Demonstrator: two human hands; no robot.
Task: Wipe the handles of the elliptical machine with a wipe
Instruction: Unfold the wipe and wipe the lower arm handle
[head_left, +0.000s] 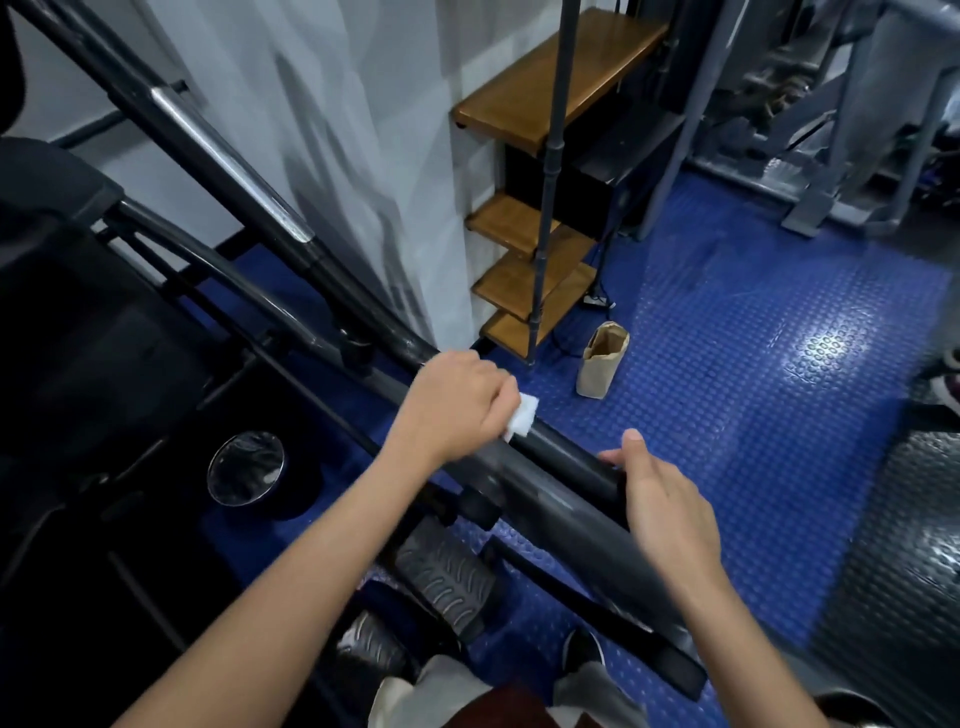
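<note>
A person's left hand (449, 402) presses a small white folded wipe (157, 423) onto the elliptical's thick dark grey handle bar (550, 457), fingers curled around it; the right hand (662, 501), fingers relaxed, steadies the bar nearer the body, mid-wipe, likely sliding along next.

Light was dim and cool overall, with a blue cast across the whole scene. A hard white glare sat on the studded blue floor mat (826, 353) at right, and a thin highlight ran along the chrome bar (228, 171) upper left. The machine's dark body (78, 364) at left sank into near-black shadow, detail lost. The grey wall (322, 130) showed smeared motion blur. Straight lines bowed toward the edges, wide-angle style, and the far gym equipment (831, 104) looked soft and streaky.
</note>
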